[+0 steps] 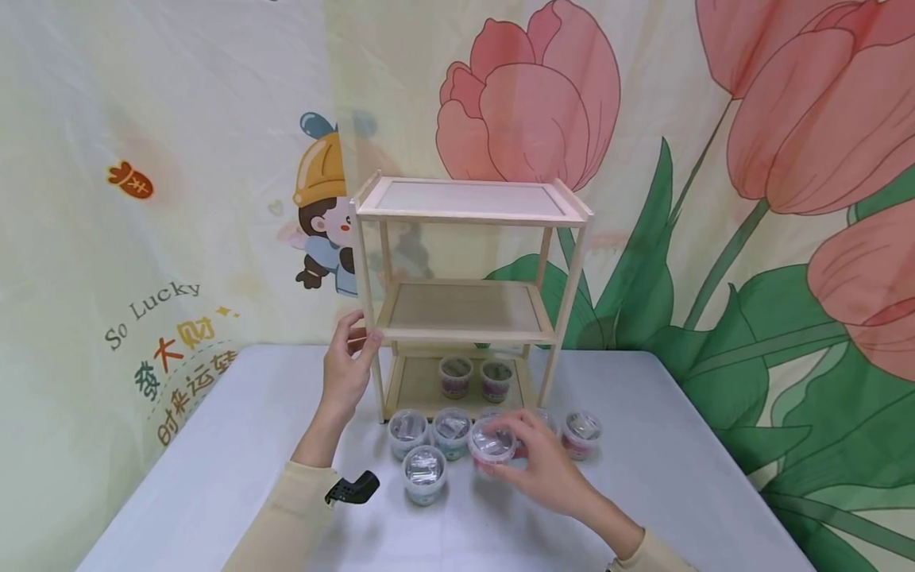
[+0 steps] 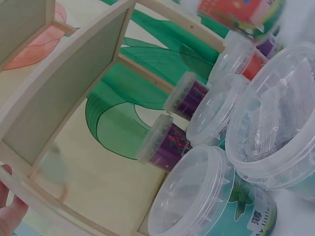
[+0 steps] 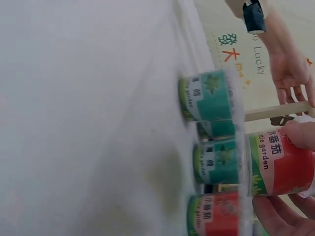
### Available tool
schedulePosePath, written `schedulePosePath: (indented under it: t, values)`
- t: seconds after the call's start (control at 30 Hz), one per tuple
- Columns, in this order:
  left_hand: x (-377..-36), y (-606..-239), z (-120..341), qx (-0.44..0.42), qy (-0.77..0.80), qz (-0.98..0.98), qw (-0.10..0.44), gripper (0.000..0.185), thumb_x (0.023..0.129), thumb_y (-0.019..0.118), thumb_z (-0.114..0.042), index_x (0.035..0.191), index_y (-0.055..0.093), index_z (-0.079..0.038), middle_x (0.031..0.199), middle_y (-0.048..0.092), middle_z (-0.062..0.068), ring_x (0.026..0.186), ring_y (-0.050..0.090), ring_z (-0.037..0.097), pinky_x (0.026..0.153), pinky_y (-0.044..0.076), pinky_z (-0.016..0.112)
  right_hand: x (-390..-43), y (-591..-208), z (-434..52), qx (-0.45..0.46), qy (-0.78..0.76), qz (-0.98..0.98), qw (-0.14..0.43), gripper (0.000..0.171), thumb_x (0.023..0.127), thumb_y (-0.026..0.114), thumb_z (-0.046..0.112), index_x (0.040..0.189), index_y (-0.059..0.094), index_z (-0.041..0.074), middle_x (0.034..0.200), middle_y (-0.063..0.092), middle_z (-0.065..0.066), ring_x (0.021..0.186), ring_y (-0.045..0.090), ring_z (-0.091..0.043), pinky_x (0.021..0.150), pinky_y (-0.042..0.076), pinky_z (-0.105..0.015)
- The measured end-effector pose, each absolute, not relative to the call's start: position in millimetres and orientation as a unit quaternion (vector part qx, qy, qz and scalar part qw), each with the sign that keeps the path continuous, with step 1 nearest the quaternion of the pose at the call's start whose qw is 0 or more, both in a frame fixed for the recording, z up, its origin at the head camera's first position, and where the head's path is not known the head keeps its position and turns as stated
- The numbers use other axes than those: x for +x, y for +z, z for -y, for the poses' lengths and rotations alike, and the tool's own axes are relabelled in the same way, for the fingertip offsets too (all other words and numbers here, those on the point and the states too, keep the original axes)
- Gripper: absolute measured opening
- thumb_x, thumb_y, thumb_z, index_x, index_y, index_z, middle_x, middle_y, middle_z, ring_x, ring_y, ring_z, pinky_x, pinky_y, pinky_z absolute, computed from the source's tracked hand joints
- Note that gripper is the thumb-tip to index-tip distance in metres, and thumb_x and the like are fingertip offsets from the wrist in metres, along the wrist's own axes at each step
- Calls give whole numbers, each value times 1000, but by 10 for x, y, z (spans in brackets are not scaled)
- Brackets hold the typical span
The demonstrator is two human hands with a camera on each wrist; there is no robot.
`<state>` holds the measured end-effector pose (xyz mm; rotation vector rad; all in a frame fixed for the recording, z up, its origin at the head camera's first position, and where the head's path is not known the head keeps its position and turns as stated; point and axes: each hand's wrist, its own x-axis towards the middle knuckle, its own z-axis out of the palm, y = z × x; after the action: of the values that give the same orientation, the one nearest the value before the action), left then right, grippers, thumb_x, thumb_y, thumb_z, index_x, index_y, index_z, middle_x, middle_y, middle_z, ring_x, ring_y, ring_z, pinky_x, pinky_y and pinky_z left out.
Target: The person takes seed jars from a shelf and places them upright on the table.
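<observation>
My right hand [image 1: 543, 465] grips a clear-lidded plastic tub [image 1: 492, 445] with its thumb and fingers. In the right wrist view this tub's label is red, and the tub [image 3: 281, 163] overlaps its neighbours. My left hand [image 1: 345, 373] holds the front left post of a three-tier wooden shelf rack [image 1: 465, 336], level with the middle shelf. Two purple-labelled tubs [image 1: 496, 382] stand on the bottom shelf. In front of the rack are several teal-labelled tubs [image 1: 425, 477], with a red-labelled tub [image 1: 581, 435] further right. Small clear packets show through the lids.
A white cloth covers the table [image 1: 665, 492]. Behind the rack hangs a printed backdrop [image 1: 236, 159] with tulips and a cartoon figure. A black band device [image 1: 353, 487] is on my left wrist. The rack's top shelf [image 1: 472, 199] has a pale panel.
</observation>
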<state>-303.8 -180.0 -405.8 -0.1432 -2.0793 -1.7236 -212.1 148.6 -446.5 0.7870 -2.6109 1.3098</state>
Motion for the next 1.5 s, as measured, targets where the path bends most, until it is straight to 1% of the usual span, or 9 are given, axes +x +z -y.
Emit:
schedulePosePath:
  t: [0.27, 0.43, 0.53, 0.77, 1.0, 1.23, 1.33, 1.43, 1.5]
  values:
    - [-3026, -4069, 1803, -48, -626, 750, 209, 50, 108, 65, -32, 154, 49, -21, 130, 56, 18, 123, 56, 33, 99, 48, 51, -2090, -4698, -1381, 258, 461, 847, 50, 46, 84, 93, 18, 124, 71, 25, 126, 58, 4, 121, 61, -24, 86, 60, -26]
    - [-3025, -4074, 1801, -48, -628, 749, 207, 51, 108, 65, -32, 155, 48, -21, 131, 55, 18, 124, 55, 33, 101, 47, 52, -2042, -4779, -1319, 250, 458, 852, 48, 44, 84, 93, 20, 122, 71, 23, 123, 59, 2, 118, 62, -26, 85, 60, -23]
    - [-3030, -4073, 1798, -50, -628, 749, 208, 51, 108, 65, -33, 155, 48, -21, 132, 55, 18, 124, 55, 34, 101, 47, 53, -2013, -4826, -1296, 251, 455, 853, 49, 45, 83, 93, 18, 122, 71, 23, 124, 59, 2, 117, 63, -26, 85, 59, -21]
    - [-3029, -4070, 1797, -50, -628, 748, 209, 51, 107, 65, -34, 154, 49, -21, 131, 56, 18, 124, 55, 34, 101, 47, 53, -1997, -4940, -1259, 260, 460, 847, 53, 50, 81, 92, 7, 123, 70, 22, 126, 57, 1, 121, 63, -30, 86, 58, -20]
    - [-3030, -4071, 1798, -51, -629, 747, 209, 51, 107, 66, -33, 154, 49, -21, 131, 56, 18, 123, 55, 34, 100, 47, 52, -2002, -4989, -1220, 264, 460, 845, 74, 47, 81, 93, 9, 122, 70, 18, 125, 58, 1, 119, 64, -28, 88, 59, -22]
    - [-3022, -4062, 1783, -51, -630, 746, 209, 51, 107, 66, -31, 154, 49, -21, 130, 56, 18, 123, 56, 33, 100, 47, 51, -1999, -5032, -1230, 267, 449, 850, 62, 49, 82, 91, 4, 123, 69, 18, 128, 57, 1, 124, 61, -31, 87, 59, -22]
    - [-3020, -4055, 1785, -51, -630, 747, 206, 52, 108, 65, -33, 156, 48, -21, 132, 55, 18, 125, 54, 34, 103, 46, 53, -1998, -5044, -1225, 272, 439, 853, 74, 47, 83, 91, 7, 123, 69, 19, 129, 58, 1, 127, 60, -33, 87, 59, -23]
    - [-3028, -4062, 1795, -52, -630, 747, 205, 53, 108, 65, -34, 156, 48, -22, 132, 55, 18, 125, 54, 34, 104, 46, 54, -1996, -5059, -1218, 277, 428, 856, 89, 48, 83, 92, 8, 123, 68, 20, 133, 60, -2, 128, 61, -34, 87, 60, -25]
    - [-3035, -4068, 1800, -52, -629, 747, 206, 52, 108, 65, -35, 155, 48, -22, 132, 55, 17, 125, 54, 34, 103, 46, 54, -1998, -5070, -1219, 280, 416, 860, 97, 49, 83, 92, 10, 125, 67, 20, 134, 61, -3, 128, 61, -32, 89, 60, -27]
